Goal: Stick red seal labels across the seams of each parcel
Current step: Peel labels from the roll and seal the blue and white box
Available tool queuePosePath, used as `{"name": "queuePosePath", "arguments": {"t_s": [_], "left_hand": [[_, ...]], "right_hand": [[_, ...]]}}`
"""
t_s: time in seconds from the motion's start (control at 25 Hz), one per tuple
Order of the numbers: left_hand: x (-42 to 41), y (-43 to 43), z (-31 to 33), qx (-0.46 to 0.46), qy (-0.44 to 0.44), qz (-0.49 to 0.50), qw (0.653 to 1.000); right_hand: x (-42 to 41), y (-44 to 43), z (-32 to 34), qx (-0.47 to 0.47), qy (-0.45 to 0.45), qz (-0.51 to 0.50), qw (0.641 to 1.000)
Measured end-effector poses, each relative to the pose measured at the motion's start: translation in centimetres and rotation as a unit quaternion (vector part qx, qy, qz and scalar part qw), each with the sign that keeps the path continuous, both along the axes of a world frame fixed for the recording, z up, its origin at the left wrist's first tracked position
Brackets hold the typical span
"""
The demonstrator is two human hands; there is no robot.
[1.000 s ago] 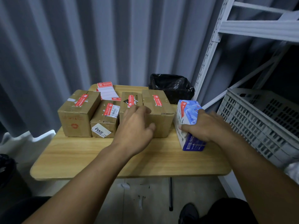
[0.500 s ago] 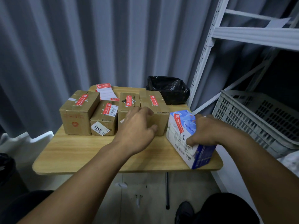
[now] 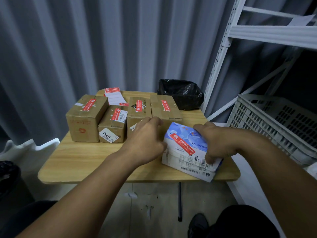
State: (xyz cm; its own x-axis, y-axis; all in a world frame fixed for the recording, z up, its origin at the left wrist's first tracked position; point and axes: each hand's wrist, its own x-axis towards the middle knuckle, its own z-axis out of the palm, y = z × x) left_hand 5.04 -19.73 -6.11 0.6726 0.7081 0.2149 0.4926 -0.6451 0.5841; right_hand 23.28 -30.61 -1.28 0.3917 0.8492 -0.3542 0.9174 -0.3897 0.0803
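Observation:
A blue and white parcel (image 3: 184, 150) with a red seal label (image 3: 183, 143) across its top lies tilted at the table's front right. My right hand (image 3: 216, 141) grips it from the right, fingers curled over its near edge. My left hand (image 3: 145, 140) touches its left side, fingers loosely bent. Behind stand several brown cardboard parcels in a row, each with a red seal: a large one (image 3: 85, 121) at the left, a small one (image 3: 113, 126), a tall one (image 3: 139, 109) and another (image 3: 164, 108). A stack of red seal labels (image 3: 114, 96) lies at the back.
The wooden table (image 3: 82, 162) is small with rounded corners. A black plastic bag (image 3: 180, 93) sits at its back right. A grey plastic crate (image 3: 277, 124) and a white metal shelf frame (image 3: 221, 54) stand to the right. A grey curtain hangs behind.
My right hand has turned the blue and white parcel from standing on its side to lying tilted near the table's front edge. My left hand has moved right onto the parcel's left side.

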Motion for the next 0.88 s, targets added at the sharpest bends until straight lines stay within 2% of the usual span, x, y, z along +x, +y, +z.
{"name": "queuePosePath", "arguments": {"t_s": [0.4,0.6,0.88], "left_hand": [[-1.6,2.9,-0.7,-0.031,0.036,-0.046,0.998],[-2.0,3.6,-0.7,-0.049,0.015,-0.042,0.998],[-2.0,3.7,-0.5,-0.043,0.028,-0.05,0.997]], "right_hand": [[-0.3,3.7,-2.2,0.116,0.108,0.119,0.98],[-0.6,4.4,-3.0,0.156,0.116,0.129,0.973],[-0.8,4.0,-3.9,0.203,0.111,0.129,0.964]]}}
